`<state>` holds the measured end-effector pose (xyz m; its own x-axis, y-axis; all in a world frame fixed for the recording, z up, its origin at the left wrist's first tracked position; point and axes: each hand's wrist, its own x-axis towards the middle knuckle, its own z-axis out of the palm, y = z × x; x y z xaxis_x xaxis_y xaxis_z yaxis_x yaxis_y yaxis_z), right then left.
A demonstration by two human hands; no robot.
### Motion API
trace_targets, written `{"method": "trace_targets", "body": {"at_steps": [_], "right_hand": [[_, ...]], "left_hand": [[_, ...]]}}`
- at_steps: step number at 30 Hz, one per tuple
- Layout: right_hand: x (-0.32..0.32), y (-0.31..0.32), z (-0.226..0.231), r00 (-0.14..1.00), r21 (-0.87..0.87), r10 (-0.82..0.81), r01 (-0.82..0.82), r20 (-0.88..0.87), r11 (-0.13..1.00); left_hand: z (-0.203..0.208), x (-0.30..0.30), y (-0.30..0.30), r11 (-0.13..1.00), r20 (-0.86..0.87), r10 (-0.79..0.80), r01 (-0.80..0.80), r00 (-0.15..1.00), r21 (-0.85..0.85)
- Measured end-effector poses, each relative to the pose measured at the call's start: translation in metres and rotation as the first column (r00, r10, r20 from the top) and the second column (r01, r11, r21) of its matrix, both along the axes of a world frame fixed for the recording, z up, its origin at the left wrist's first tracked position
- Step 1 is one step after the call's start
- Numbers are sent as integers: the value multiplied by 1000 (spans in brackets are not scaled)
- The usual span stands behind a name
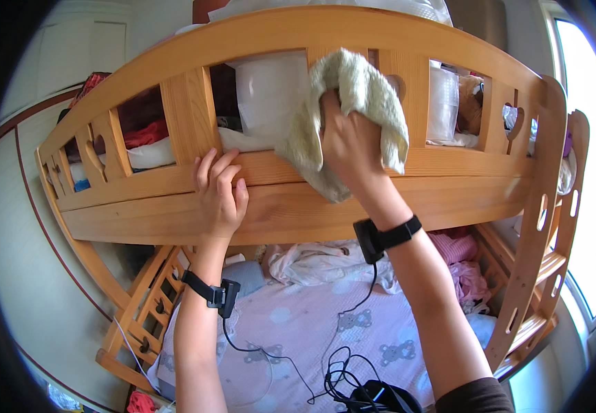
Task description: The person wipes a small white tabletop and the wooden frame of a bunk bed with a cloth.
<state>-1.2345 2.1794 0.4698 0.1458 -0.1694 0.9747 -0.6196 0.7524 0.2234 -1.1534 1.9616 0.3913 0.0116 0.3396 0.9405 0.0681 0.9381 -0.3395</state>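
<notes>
Right hand (pixel 354 143) clutching pale-green cloth (pixel 349 72) against wooden bunk-bed guardrail (pixel 463 163). Left hand (pixel 218 199) touching same guardrail, farther left, fingers loosely spread (black strap (pixel 400 233) round each wrist).

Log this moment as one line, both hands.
left hand: touching wooden guardrail | right hand: holding pale green cloth at guardrail | below: patterned bed sheet

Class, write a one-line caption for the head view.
Left hand resting on a wooden bunk-bed guardrail, right hand holding a pale green cloth against it.
</notes>
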Motion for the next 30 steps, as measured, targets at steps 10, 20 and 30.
{"method": "trace_targets", "body": {"at_steps": [10, 20, 30], "right_hand": [[0, 17, -60, 981, -19, 106, -104, 160, 994], [-27, 62, 21, 948, -62, -318, 319, 26, 946], [-30, 85, -91, 983, 28, -60, 56, 175, 998]], "left_hand": [[-2, 2, -4, 1000, 18, -17, 17, 1000, 12], [-1, 3, -4, 1000, -29, -27, 27, 999, 6], [1, -4, 0, 1000, -10, 6, -6, 1000, -8]]}}
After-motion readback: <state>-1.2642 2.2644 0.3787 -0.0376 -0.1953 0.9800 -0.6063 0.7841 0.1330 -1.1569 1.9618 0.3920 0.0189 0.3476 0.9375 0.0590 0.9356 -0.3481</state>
